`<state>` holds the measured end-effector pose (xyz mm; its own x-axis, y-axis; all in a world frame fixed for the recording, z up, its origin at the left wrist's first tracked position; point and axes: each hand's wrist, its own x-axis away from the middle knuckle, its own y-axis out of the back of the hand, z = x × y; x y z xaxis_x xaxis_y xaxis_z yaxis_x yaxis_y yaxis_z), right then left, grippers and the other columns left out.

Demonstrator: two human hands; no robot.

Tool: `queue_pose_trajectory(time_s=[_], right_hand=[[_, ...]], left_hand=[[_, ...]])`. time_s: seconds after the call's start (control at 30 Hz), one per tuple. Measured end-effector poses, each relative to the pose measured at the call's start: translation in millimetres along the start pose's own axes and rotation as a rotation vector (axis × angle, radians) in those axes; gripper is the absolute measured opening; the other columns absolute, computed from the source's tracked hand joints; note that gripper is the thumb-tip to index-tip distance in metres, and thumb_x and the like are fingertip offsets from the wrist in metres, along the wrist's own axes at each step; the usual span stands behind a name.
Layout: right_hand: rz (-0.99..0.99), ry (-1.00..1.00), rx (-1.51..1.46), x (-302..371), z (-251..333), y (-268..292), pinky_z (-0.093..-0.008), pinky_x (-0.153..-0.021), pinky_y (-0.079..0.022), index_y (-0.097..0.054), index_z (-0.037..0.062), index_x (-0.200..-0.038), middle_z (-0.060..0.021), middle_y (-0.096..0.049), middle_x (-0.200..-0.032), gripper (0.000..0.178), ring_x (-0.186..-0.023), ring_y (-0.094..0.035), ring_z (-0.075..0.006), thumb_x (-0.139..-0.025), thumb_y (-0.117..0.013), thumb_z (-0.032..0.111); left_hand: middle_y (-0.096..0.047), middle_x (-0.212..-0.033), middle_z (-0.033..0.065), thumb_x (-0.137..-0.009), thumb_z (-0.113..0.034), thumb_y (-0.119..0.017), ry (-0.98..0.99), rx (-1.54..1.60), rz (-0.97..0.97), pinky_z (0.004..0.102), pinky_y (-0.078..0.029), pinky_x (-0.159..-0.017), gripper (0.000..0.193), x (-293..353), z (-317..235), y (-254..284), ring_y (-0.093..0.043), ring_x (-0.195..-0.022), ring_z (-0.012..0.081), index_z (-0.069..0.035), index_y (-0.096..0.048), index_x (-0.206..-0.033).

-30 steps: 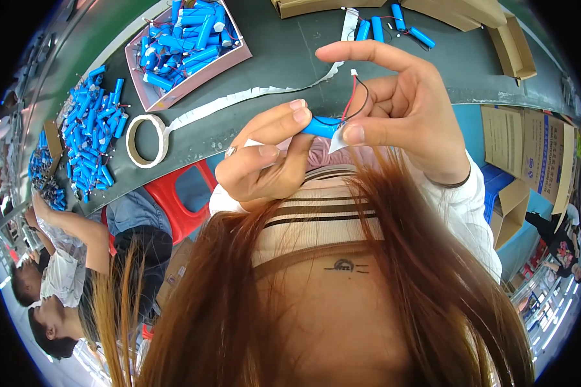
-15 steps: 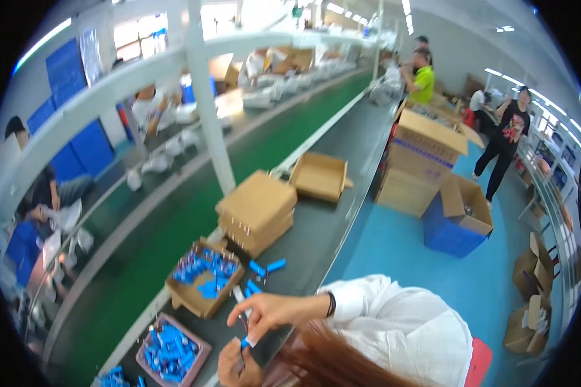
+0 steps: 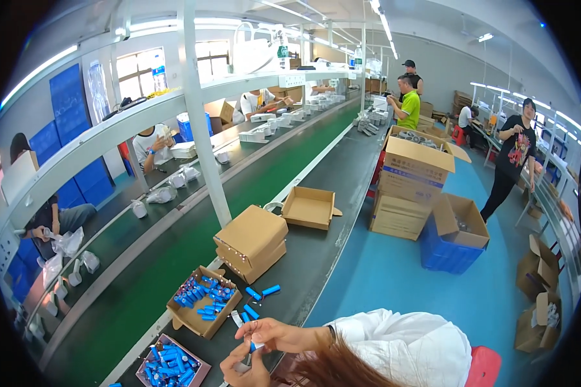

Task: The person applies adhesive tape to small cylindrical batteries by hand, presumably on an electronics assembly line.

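A small blue cylindrical battery (image 3: 254,347) with a white end is pinched between my two hands at the bottom of the view. My left hand (image 3: 244,369) grips it from below, fingers closed. From the right, my right hand (image 3: 276,335) closes its fingertips on the same battery; most of it is hidden. Just beyond my fingers, loose blue batteries (image 3: 251,312) lie on the dark belt beside a white strip (image 3: 237,318). An open cardboard tray (image 3: 200,327) to the left holds several batteries with wires. Nearer me, a pinkish box (image 3: 202,373) is heaped with more.
Stacked cardboard boxes (image 3: 252,232) and an open cardboard tray (image 3: 308,208) stand farther along the belt. A white post (image 3: 203,129) rises behind them. Cartons (image 3: 410,174) and a blue crate (image 3: 448,253) stand on the floor at right. Several people work around the line.
My head view has shifted and sharpened, and things sit slightly differently in it. Both hands have drawn closer together around the battery, lower in the picture.
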<state>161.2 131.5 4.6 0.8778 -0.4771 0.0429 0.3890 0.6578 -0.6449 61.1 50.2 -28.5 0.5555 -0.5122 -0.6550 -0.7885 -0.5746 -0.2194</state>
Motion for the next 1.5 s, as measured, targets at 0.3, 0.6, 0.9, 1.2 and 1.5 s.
queue_pose_trajectory(time_s=[0.3,0.6,0.9,1.2,1.5], right_hand=[[-0.137,0.038,0.02,8.8,-6.4,-9.3,-0.0188,-0.061,-0.037,-0.051,0.0079,-0.11,0.0001,-0.054,-0.092,0.031,-0.073,-0.049,-0.0049,-0.084,-0.058,0.022],[-0.552,0.86,0.655,-0.5,-13.0,-14.0,-0.0226,-0.076,-0.039,-0.053,0.0041,-0.105,-0.0055,-0.044,-0.109,0.039,-0.087,-0.049,-0.0098,-0.071,-0.071,0.009],[-0.394,1.048,1.151,10.8,3.1,-31.0,-0.0338,-0.085,-0.035,-0.065,0.0087,-0.072,-0.0115,-0.047,-0.114,0.009,-0.1,-0.043,-0.0234,-0.068,-0.072,0.013],[-0.081,0.943,1.372,1.9,28.3,-26.4,-0.0424,-0.09,-0.031,-0.057,0.0078,-0.063,-0.0141,-0.054,-0.108,0.008,-0.101,-0.045,-0.0304,-0.063,-0.065,0.011],[0.014,0.763,1.255,-14.7,5.9,-23.0,-0.0369,-0.088,-0.034,-0.06,0.0039,-0.07,-0.0121,-0.056,-0.111,0.008,-0.109,-0.041,-0.0265,-0.063,-0.064,0.007]], left_hand=[[-0.058,-0.096,0.0242,-0.069,0.012,-0.066,-0.022,-0.215,0.085,0.0349,-0.052,-0.076,0.041,12.4,-1.2,5.5,-0.062,-0.083,0.0271,0.003,-0.042,-0.101],[-0.06,-0.078,0.0138,-0.058,0.012,-0.068,0.072,-0.299,-0.126,0.0301,-0.039,-0.08,0.045,-0.6,-19.5,-10.8,-0.055,-0.076,0.0166,-0.003,-0.038,-0.089],[-0.057,-0.072,0.0077,-0.057,0.01,-0.067,0.291,-0.174,-0.155,0.0267,-0.04,-0.074,0.047,-3.2,-42.4,-5.0,-0.053,-0.075,0.0139,-0.006,-0.037,-0.09],[-0.062,-0.076,0.0075,-0.062,0.005,-0.074,0.308,-0.19,-0.077,0.0264,-0.041,-0.072,0.045,-0.9,-44.2,6.4,-0.055,-0.071,0.0102,-0.004,-0.041,-0.09],[-0.063,-0.077,0.0093,-0.063,0.007,-0.073,0.295,-0.04,-0.154,0.0226,-0.046,-0.07,0.042,7.4,-34.7,22.5,-0.061,-0.078,0.0118,-0.002,-0.042,-0.09]])
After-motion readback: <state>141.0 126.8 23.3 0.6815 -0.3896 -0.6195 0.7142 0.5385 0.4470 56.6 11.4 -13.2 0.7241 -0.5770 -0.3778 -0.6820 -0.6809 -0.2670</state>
